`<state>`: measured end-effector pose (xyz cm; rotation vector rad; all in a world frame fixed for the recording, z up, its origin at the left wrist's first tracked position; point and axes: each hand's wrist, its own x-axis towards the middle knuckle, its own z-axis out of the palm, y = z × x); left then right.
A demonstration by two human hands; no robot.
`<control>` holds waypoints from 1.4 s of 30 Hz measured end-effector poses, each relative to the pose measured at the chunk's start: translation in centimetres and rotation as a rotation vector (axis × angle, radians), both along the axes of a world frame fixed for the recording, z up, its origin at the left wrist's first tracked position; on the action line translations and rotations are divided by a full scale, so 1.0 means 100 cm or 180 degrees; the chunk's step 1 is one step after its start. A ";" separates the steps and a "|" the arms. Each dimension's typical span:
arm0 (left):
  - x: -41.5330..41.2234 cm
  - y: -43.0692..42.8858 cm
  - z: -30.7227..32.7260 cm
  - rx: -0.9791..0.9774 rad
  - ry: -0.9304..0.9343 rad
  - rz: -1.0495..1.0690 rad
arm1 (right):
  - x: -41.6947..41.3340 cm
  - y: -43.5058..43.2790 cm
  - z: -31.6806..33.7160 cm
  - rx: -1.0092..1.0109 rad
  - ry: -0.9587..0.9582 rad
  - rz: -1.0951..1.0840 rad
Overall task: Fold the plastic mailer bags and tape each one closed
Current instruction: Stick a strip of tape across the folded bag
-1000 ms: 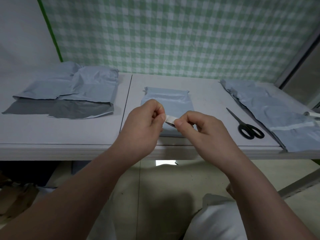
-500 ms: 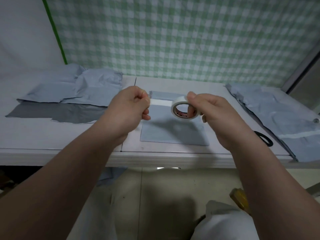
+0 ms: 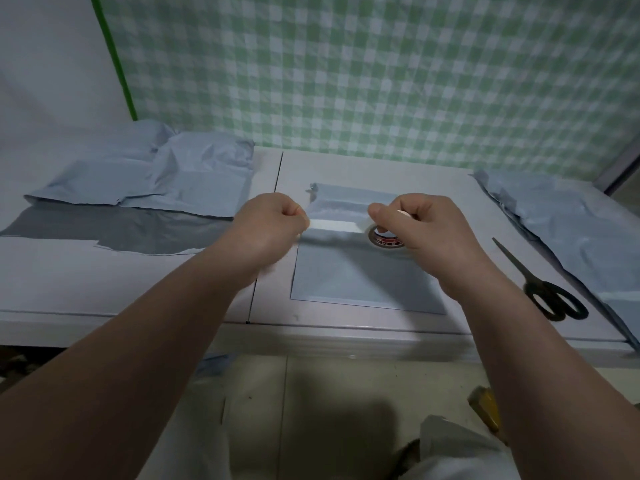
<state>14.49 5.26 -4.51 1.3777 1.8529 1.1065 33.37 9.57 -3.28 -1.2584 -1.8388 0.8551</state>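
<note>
Over the folded mailer bag [image 3: 360, 277] on the table [image 3: 138, 271], our left hand [image 3: 273, 225] pinches the tape strip [image 3: 332, 225] end, fingers curled. Our right hand [image 3: 427, 230] grips the tape roll [image 3: 386, 240], w/ strip stretched btwn them. Scissors [image 3: 530, 285] lie to bag's right.

Head camera looks forward and down; close over the table [image 3: 86, 275].

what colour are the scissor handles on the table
The scissor handles are black; the head view shows them best.
</note>
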 end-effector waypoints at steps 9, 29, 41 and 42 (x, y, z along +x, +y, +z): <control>-0.013 0.012 -0.017 0.0141 0.0698 -0.0189 | -0.013 0.015 -0.015 0.0232 -0.0069 -0.0020; -0.016 0.018 -0.032 0.0711 0.0154 -0.0208 | -0.017 0.021 -0.039 0.0223 0.0799 -0.0069; -0.017 0.023 -0.035 0.0602 0.1066 -0.0186 | -0.019 0.023 -0.045 0.0600 0.0576 -0.0219; -0.017 0.023 -0.034 0.0594 0.1106 -0.0191 | -0.019 0.023 -0.045 0.0617 0.0520 -0.0201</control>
